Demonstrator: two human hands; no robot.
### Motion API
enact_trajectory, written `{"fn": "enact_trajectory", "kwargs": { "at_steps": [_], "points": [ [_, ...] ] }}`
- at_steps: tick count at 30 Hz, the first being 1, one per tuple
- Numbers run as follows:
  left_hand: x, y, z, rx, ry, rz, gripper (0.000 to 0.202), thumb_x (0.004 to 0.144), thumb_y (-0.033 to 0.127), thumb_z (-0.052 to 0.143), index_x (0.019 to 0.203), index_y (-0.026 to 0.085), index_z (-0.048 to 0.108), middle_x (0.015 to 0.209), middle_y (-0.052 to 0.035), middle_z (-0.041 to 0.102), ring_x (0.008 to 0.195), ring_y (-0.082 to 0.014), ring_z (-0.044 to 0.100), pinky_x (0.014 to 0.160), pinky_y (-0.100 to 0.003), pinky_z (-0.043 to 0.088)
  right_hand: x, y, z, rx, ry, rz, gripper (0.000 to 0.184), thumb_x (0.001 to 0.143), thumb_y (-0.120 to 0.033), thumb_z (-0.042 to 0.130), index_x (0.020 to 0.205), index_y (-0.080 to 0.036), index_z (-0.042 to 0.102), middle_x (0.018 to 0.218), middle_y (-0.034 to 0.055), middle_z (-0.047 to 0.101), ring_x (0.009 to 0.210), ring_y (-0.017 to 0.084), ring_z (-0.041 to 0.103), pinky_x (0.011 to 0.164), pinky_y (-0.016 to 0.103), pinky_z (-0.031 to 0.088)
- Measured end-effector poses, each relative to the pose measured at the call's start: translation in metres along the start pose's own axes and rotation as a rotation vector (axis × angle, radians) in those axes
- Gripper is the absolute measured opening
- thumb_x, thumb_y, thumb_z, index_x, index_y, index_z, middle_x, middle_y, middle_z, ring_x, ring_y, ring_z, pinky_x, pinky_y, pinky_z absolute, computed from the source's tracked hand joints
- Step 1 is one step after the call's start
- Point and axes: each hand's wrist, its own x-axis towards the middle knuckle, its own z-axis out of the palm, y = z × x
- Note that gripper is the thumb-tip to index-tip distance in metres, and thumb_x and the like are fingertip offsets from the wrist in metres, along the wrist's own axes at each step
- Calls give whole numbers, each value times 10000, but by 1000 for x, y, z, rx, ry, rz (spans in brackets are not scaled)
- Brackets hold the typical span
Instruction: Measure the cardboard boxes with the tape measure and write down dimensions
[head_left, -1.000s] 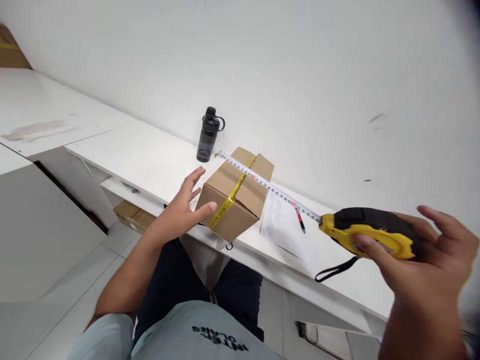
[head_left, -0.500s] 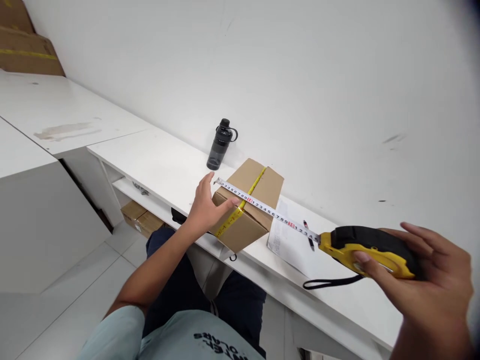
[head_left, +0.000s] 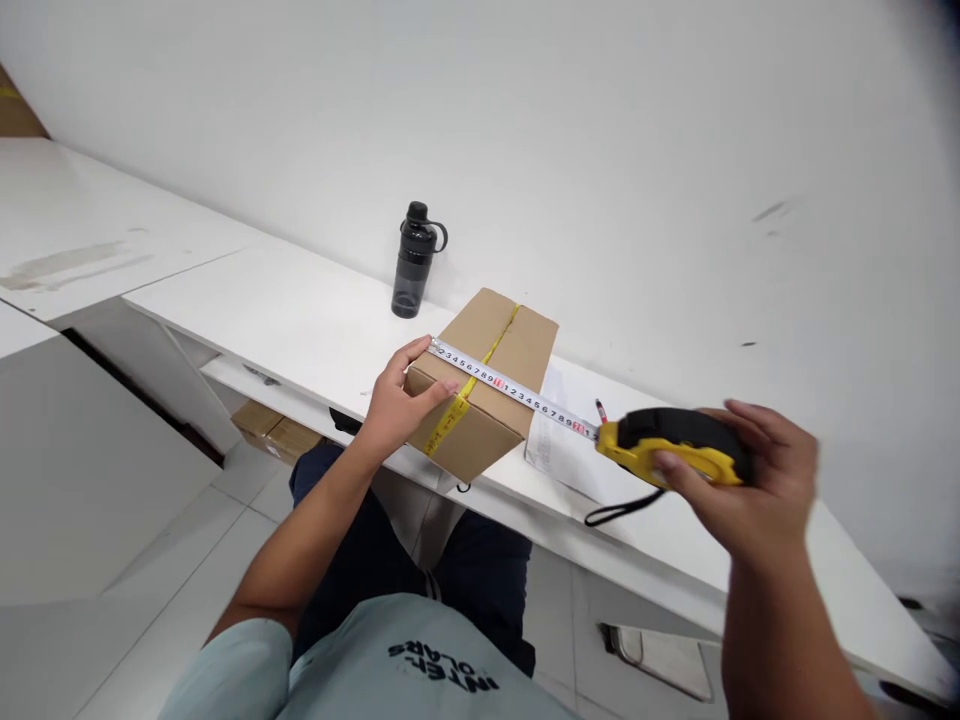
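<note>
A cardboard box (head_left: pixel 491 335) with a yellow tape strip sits on the narrow white shelf. My left hand (head_left: pixel 401 400) grips its left end, thumb on the front top edge and fingertips at the end of the measuring blade (head_left: pixel 517 392). The white blade runs across the box top and past its right edge. In my right hand (head_left: pixel 750 480) is the yellow and black tape measure (head_left: pixel 675 445), held above the shelf to the right of the box. A black wrist strap hangs from its case.
A dark water bottle (head_left: pixel 413 262) stands behind the box by the wall. Paper (head_left: pixel 562 440) and a pen (head_left: pixel 601 411) lie to the right, partly hidden by the tape measure. More cartons (head_left: pixel 274 432) sit on the lower shelf, and another box (head_left: pixel 19 108) stands at far left.
My right hand has moved left toward the box with the tape measure, and less blade is out. The blade's end now meets the box's left edge by my left fingertips.
</note>
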Motion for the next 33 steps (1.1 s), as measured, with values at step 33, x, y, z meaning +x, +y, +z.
{"fn": "enact_trajectory", "kwargs": {
  "at_steps": [33],
  "points": [
    [42, 3, -40, 357, 501, 119, 614, 1003, 373, 612, 1572, 279, 402, 1700, -135, 388, 1533, -265, 461, 1277, -446, 390, -40, 26, 75, 263, 613, 750, 552, 732, -517, 824, 1160, -227, 629, 1049, 22, 645, 914, 175, 669, 840, 366, 587]
  ]
}}
